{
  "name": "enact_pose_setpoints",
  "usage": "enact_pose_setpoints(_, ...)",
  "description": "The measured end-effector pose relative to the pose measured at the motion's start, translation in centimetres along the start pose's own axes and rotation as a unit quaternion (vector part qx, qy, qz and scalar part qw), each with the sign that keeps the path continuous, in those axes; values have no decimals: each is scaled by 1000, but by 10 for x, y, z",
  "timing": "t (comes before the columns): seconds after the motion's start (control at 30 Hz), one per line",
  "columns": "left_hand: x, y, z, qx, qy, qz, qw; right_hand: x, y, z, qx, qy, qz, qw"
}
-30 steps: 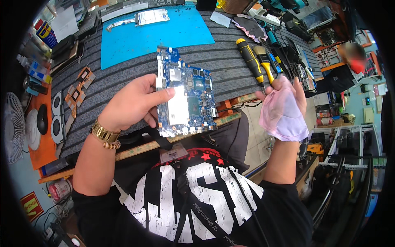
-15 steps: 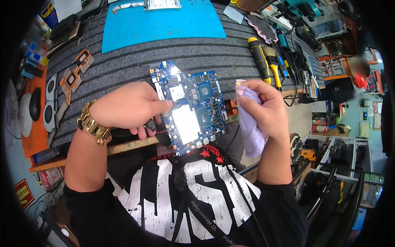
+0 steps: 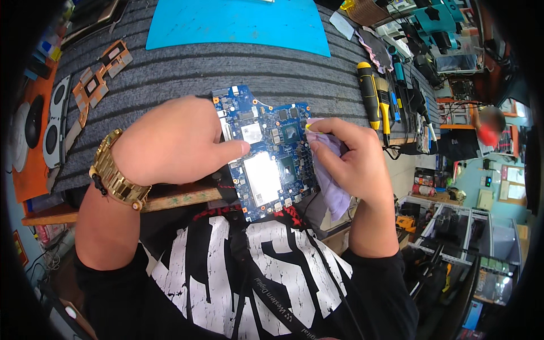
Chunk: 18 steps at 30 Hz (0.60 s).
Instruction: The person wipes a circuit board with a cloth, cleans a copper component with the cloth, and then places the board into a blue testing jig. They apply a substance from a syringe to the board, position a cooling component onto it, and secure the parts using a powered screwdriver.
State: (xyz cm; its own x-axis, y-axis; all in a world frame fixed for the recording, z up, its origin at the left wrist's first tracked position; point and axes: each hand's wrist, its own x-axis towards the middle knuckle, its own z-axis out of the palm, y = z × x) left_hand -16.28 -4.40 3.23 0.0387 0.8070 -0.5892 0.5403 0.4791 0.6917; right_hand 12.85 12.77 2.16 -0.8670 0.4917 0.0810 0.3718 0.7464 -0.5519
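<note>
My left hand grips the left edge of a blue circuit board, its thumb lying on the board's face and the other fingers hidden behind. The board is tilted up toward me, above the table's near edge, showing silver metal shields and two dark shiny chips. In my right hand a bunched lilac cloth is pinched between thumb and fingers. A corner of that cloth is at the board's right edge, near the upper chip; whether it presses on the board I cannot tell.
A grey ribbed mat covers the table, with a blue work mat at the back. To the right lie a yellow-black screwdriver and a brush. Copper-coloured heatsink pieces lie left. Another person is far right.
My right hand has brought the cloth leftward to the board's right edge. The board, in my left hand, has shifted slightly right. The whole view has also shifted a little.
</note>
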Motion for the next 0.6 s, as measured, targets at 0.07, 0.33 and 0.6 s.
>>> enact_pose_setpoints(0.07,11,-20,9,153,183,146,960,4,2,3,-1,20,-49,999)
enact_pose_setpoints(0.33,28,-37,21,157,350,302,873,12,-20,0,-12,-36,15,999)
enact_pose_setpoints(0.6,25,-39,31,184,342,307,869,23,-24,6,-18,-77,-6,997)
